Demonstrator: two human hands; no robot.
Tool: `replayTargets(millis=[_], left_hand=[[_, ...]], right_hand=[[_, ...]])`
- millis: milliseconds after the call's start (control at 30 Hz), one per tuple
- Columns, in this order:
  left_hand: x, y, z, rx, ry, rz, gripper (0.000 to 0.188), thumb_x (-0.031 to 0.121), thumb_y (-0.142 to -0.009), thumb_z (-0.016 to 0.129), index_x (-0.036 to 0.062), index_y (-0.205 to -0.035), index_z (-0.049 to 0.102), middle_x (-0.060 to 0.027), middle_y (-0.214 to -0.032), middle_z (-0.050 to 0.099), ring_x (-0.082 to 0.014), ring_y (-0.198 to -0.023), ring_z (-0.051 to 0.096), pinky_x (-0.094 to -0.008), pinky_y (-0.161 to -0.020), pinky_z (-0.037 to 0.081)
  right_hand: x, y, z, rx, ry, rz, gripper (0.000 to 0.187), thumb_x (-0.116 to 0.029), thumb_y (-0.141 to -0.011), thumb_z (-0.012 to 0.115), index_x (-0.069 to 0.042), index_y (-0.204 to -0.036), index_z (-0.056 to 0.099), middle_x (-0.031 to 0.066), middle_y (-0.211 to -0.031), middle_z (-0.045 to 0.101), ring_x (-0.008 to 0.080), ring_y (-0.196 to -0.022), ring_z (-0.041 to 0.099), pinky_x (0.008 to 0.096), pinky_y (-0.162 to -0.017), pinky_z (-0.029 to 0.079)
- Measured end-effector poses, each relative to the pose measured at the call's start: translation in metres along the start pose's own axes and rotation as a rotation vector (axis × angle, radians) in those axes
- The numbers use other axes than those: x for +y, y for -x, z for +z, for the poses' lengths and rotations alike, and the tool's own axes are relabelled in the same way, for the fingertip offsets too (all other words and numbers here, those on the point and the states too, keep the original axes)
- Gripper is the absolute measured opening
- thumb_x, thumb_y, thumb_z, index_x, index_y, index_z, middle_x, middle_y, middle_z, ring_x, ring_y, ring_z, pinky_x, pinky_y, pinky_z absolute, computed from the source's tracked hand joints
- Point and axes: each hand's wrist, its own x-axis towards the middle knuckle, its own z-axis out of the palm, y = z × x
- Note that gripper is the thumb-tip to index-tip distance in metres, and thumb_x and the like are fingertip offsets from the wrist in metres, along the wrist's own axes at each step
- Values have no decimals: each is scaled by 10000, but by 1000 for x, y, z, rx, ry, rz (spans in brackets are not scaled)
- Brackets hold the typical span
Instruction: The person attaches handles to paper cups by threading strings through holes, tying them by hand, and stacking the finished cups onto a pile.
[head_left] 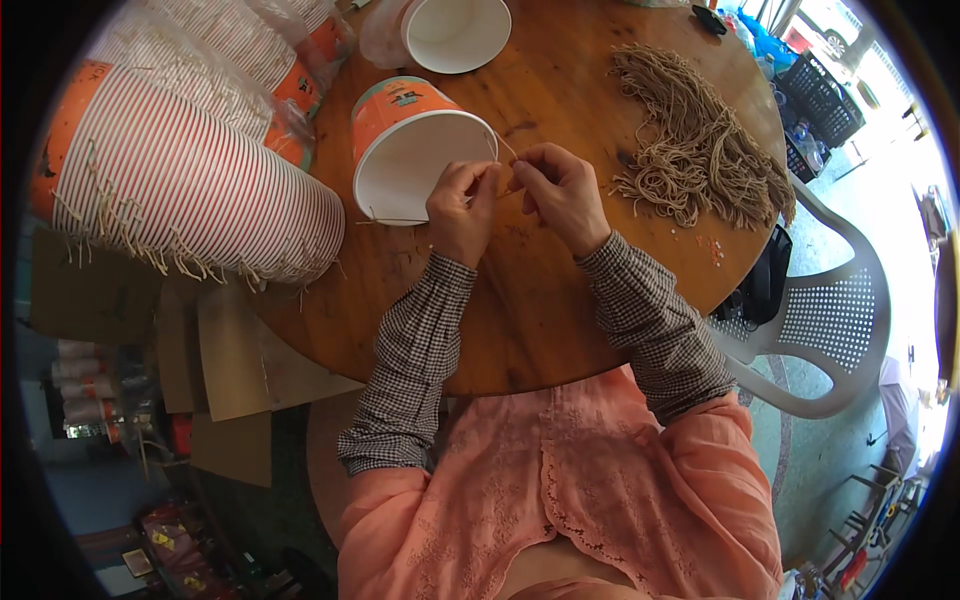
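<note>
A white-lined paper bucket [415, 165] with an orange outside lies on its side on the table, its mouth turned toward me. By the right edge of its rim, my left hand [462, 212] is closed in a pinch on a thin tan cord [505, 144]. My right hand [566, 196] pinches the same cord just to the right, thumb against forefinger. The cord loops up from the rim between both hands. Part of it is hidden by my fingers. Another short piece of cord crosses the lower left of the rim.
A long nested stack of paper buckets [200, 175] with cord ends hanging off lies at the left, more bagged stacks behind it. Another white bucket [458, 38] stands at the far side. A heap of tan cords [690, 140] covers the table's right. A grey plastic chair [830, 310] stands right.
</note>
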Motion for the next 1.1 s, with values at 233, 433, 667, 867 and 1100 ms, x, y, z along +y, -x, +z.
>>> replayTargets(millis=[233,433,667,867,1100], left_hand=[[2,6,2,-67,47,1,97,55,-875,651,-17,-939,657,-115,-835,652,-204,-737,671,-279,-631,527],[3,8,-3,-47,245,-169,91,53,-881,642,-17,-939,649,-107,-789,648,-183,-719,665,-279,-608,513],[4,10,-8,-116,-5,25,79,52,-859,643,10,-925,634,-152,-797,635,-312,-711,638,-365,-598,497],[6,10,-11,-186,-48,24,85,75,-867,633,14,-926,629,-172,-812,638,-341,-720,632,-386,-593,494],[15,4,-19,-44,-55,-12,87,76,-886,622,13,-944,639,-134,-807,647,-263,-689,645,-322,-585,503]], right_hand=[[7,-2,-2,4,135,-220,172,-101,-840,664,5,-975,669,59,-822,631,111,-666,598,256,-614,492],[3,2,4,-35,255,-246,153,-96,-836,668,-28,-971,688,60,-841,612,135,-691,594,262,-638,494],[3,1,3,-73,337,-337,150,-69,-864,654,-15,-1002,680,38,-853,597,98,-732,590,237,-649,476],[2,-1,1,-99,365,-349,171,-91,-851,652,-34,-1008,684,74,-842,594,168,-700,597,282,-642,498],[1,0,0,-79,404,-343,143,-62,-861,644,-19,-994,677,54,-839,587,120,-699,576,250,-618,466]])
